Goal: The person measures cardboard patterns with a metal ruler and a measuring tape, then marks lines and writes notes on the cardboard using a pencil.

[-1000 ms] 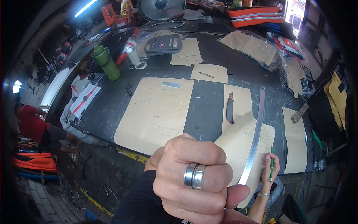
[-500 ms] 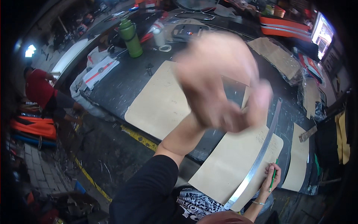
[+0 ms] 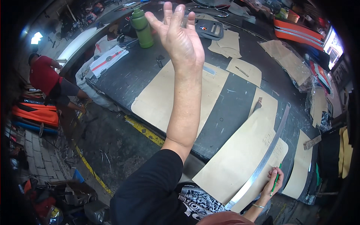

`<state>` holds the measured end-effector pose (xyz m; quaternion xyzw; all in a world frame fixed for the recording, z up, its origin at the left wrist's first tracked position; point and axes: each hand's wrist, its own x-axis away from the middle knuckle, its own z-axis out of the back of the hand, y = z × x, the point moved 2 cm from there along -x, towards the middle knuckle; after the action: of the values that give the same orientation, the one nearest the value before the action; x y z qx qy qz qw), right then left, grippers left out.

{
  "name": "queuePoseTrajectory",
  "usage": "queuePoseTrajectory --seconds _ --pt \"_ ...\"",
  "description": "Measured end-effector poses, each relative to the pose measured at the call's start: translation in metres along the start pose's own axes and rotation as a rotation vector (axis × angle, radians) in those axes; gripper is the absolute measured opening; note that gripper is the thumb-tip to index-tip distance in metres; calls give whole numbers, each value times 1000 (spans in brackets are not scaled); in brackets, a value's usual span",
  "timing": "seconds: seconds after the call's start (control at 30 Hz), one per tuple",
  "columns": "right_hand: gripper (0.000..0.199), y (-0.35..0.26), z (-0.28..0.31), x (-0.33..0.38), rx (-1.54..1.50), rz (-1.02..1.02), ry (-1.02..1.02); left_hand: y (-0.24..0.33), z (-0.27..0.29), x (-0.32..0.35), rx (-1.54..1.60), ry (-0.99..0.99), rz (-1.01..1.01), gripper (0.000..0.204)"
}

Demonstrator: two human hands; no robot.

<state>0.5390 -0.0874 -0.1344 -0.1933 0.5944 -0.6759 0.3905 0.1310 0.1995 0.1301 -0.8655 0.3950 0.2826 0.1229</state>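
Since half a second ago, left hand (image 3: 180, 35) has risen, fingers spread, empty, above the table (image 3: 228, 108). Right hand (image 3: 273, 182) pinches a green pencil (image 3: 276, 180) beside the curved metal ruler (image 3: 262, 165) on tan pattern paper (image 3: 240, 161); steadying that ruler looks wise.

Raising the left hand (image 3: 179, 35) high above the dark worktable (image 3: 150, 67), fingers spread and empty, forearm upright. Holding a green pencil (image 3: 276, 179) in the right hand (image 3: 273, 180) at the near table edge, tip on a tan cardboard pattern (image 3: 243, 157), just beside a long curved metal ruler (image 3: 262, 161) lying across it. Standing farther off: a green bottle (image 3: 142, 27) and a larger tan pattern sheet (image 3: 161, 93).
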Motion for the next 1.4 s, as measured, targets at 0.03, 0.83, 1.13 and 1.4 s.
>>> queuePoseTrajectory --seconds 0.03,0.83,1.13,1.4 --pt "22 0 2 0 11 -3 13 -2 -17 9 -302 308 -47 83" --pt "19 -4 0 6 -30 -68 3 26 -105 154 -218 -950 -149 25" --pt "16 -12 -5 5 4 -13 23 37 -107 159 -393 -931 -71 21" --pt "15 -13 -7 6 -32 -2 29 34 -107 151 -373 -1095 -79 23"
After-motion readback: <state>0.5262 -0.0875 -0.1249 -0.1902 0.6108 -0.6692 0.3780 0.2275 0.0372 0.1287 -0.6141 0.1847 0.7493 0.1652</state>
